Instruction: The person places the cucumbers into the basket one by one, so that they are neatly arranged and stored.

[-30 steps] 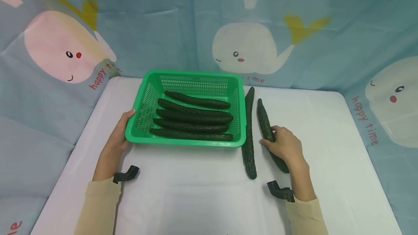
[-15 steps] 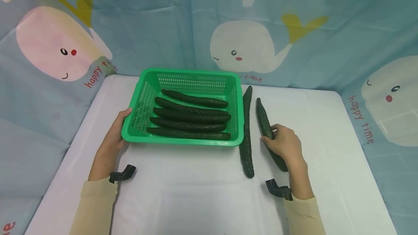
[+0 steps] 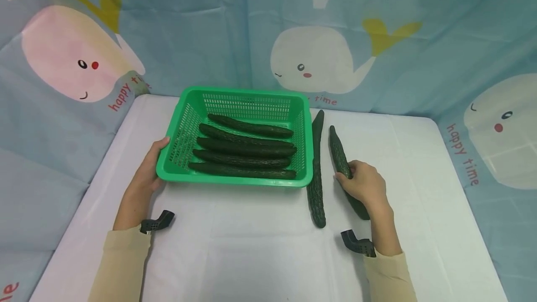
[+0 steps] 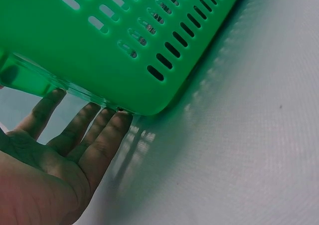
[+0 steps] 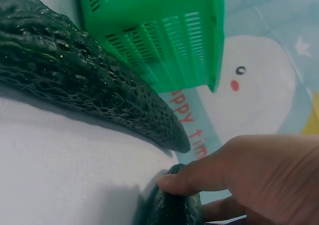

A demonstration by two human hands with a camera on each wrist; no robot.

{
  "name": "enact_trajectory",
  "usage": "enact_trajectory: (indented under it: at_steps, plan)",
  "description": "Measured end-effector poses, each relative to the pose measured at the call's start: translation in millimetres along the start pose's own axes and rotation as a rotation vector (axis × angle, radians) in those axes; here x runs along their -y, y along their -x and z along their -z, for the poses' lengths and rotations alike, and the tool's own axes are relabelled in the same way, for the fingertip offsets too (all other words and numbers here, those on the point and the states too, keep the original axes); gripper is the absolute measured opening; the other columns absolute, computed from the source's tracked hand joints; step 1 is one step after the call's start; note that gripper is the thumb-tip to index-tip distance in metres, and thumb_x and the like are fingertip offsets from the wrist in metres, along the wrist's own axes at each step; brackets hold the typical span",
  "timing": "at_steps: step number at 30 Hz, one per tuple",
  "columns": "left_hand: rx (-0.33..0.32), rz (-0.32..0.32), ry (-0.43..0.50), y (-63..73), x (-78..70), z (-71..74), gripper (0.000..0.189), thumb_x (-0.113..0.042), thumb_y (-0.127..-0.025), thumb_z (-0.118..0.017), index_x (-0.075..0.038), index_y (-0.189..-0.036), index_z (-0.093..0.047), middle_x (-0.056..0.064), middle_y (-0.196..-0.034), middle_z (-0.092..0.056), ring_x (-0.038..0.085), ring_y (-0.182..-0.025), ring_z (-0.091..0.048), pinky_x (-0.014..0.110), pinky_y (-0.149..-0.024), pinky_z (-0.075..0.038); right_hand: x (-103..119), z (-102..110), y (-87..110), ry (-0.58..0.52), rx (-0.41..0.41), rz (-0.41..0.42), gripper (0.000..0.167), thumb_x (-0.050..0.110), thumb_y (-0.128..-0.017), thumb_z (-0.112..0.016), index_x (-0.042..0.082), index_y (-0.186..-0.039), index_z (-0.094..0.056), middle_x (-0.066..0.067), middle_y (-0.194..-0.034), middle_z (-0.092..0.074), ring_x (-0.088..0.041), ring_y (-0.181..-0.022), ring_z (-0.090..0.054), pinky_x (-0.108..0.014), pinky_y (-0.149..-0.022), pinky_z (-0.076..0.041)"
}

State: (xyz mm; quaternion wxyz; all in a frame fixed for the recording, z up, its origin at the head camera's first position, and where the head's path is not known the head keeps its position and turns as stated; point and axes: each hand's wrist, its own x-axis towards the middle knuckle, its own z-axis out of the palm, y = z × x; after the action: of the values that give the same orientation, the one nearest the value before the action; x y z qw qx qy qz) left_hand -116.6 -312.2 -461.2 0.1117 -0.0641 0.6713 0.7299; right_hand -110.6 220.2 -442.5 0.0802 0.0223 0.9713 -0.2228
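Note:
My right hand (image 3: 366, 185) grips a dark green cucumber (image 3: 339, 151) near its middle, thumb on the near side. In the right wrist view the thumb (image 5: 192, 179) lies over this cucumber (image 5: 167, 207). Another cucumber (image 3: 317, 185) lies lengthwise between it and the basket. My left hand (image 3: 146, 171) is at the left end of the green plastic basket (image 3: 235, 182); in the left wrist view its fairly straight fingers (image 4: 107, 147) touch the slotted outer wall (image 4: 94, 70). Inside the basket several cucumbers (image 3: 247, 148) lie side by side, roughly crosswise.
Everything stands on a white-covered table (image 3: 251, 246). A blue curtain (image 3: 201, 50) with printed whales hangs behind and along the sides. Black wrist cameras (image 3: 158, 222) sit at both sleeve cuffs.
The whole head view has shifted slightly to the left. Both hands, the basket and the cucumbers keep their places relative to one another.

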Motion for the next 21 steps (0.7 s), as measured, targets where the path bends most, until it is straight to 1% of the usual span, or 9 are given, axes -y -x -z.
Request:
enact_trajectory:
  at_steps: [3,4,6,8,10,12,14,18,21]
  plan:
    - [-0.009,0.011,0.001,0.5,-2.1,-0.7,0.078,-0.057,-0.109,-0.041,-0.012,-0.170,-0.019,-0.004,-0.144,-0.053,0.000,-0.125,-0.060,0.014,-0.099,-0.057,0.1,0.7,-0.3,-0.007,-0.011,0.007,0.055,0.033,-0.099,-0.070,-0.012,-0.130,-0.067,-0.031,-0.110,-0.075,-0.044,-0.094,-0.075,-0.055,-0.072,-0.063]
    - [-0.009,0.012,0.005,0.4,-2.1,-0.3,0.078,-0.056,-0.110,-0.041,-0.012,-0.170,-0.019,-0.011,-0.139,-0.053,0.000,-0.124,-0.061,0.014,-0.099,-0.057,-0.2,0.9,-0.2,-0.013,-0.013,0.007,0.055,0.033,-0.099,-0.070,-0.012,-0.131,-0.066,-0.032,-0.111,-0.075,-0.045,-0.095,-0.075,-0.055,-0.073,-0.063]
    - [-0.012,0.020,0.007,0.7,-2.2,-0.3,0.079,-0.057,-0.109,-0.042,-0.012,-0.170,-0.019,-0.012,-0.138,-0.054,-0.001,-0.124,-0.061,0.013,-0.099,-0.057,-0.9,2.1,0.7,-0.028,-0.016,0.006,0.054,0.032,-0.100,-0.069,-0.011,-0.132,-0.066,-0.032,-0.114,-0.074,-0.046,-0.097,-0.074,-0.055,-0.073,-0.063]
    - [-0.015,0.028,0.009,1.0,-1.4,-0.6,0.079,-0.058,-0.109,-0.042,-0.013,-0.170,-0.019,-0.009,-0.142,-0.053,-0.001,-0.124,-0.061,0.013,-0.099,-0.057,-1.9,3.9,2.2,-0.043,-0.019,0.007,0.053,0.032,-0.100,-0.068,-0.010,-0.133,-0.066,-0.031,-0.116,-0.074,-0.044,-0.097,-0.074,-0.052,-0.071,-0.062]
    - [-0.011,0.028,0.000,1.0,-0.3,-1.2,0.079,-0.058,-0.109,-0.040,-0.014,-0.171,-0.018,0.001,-0.153,-0.049,-0.002,-0.125,-0.060,0.013,-0.101,-0.056,-2.1,7.4,3.2,-0.058,-0.036,0.013,0.052,0.031,-0.101,-0.068,-0.009,-0.134,-0.066,-0.030,-0.116,-0.074,-0.042,-0.096,-0.075,-0.050,-0.069,-0.061]
    - [-0.007,0.026,-0.005,1.0,0.9,-1.5,0.078,-0.058,-0.109,-0.040,-0.015,-0.171,-0.018,0.008,-0.161,-0.042,-0.003,-0.125,-0.059,0.013,-0.102,-0.055,-1.0,12.0,3.8,-0.073,-0.063,0.020,0.051,0.031,-0.101,-0.068,-0.007,-0.136,-0.065,-0.030,-0.118,-0.074,-0.042,-0.095,-0.075,-0.051,-0.069,-0.061]
    - [-0.002,0.022,-0.006,0.9,1.4,-1.4,0.078,-0.057,-0.110,-0.039,-0.014,-0.171,-0.018,0.009,-0.162,-0.041,-0.002,-0.125,-0.059,0.014,-0.101,-0.056,0.8,16.4,4.1,-0.084,-0.087,0.032,0.050,0.030,-0.102,-0.068,-0.005,-0.137,-0.065,-0.030,-0.119,-0.073,-0.043,-0.098,-0.074,-0.054,-0.073,-0.061]
    - [-0.005,0.007,-0.008,0.4,1.3,0.3,0.077,-0.057,-0.110,-0.039,-0.014,-0.170,-0.020,-0.001,-0.153,-0.048,-0.002,-0.125,-0.059,0.012,-0.100,-0.056,7.9,22.0,4.5,-0.095,-0.126,0.059,0.050,0.031,-0.102,-0.068,-0.002,-0.140,-0.064,-0.029,-0.120,-0.073,-0.045,-0.107,-0.071,-0.061,-0.082,-0.059]
    - [-0.009,0.003,-0.008,-0.3,0.9,0.1,0.077,-0.057,-0.110,-0.040,-0.014,-0.170,-0.020,-0.005,-0.151,-0.048,-0.003,-0.126,-0.058,0.011,-0.100,-0.055,14.1,24.6,4.5,-0.095,-0.167,0.089,0.049,0.030,-0.101,-0.070,0.001,-0.140,-0.065,-0.027,-0.121,-0.074,-0.045,-0.108,-0.071,-0.063,-0.081,-0.058]
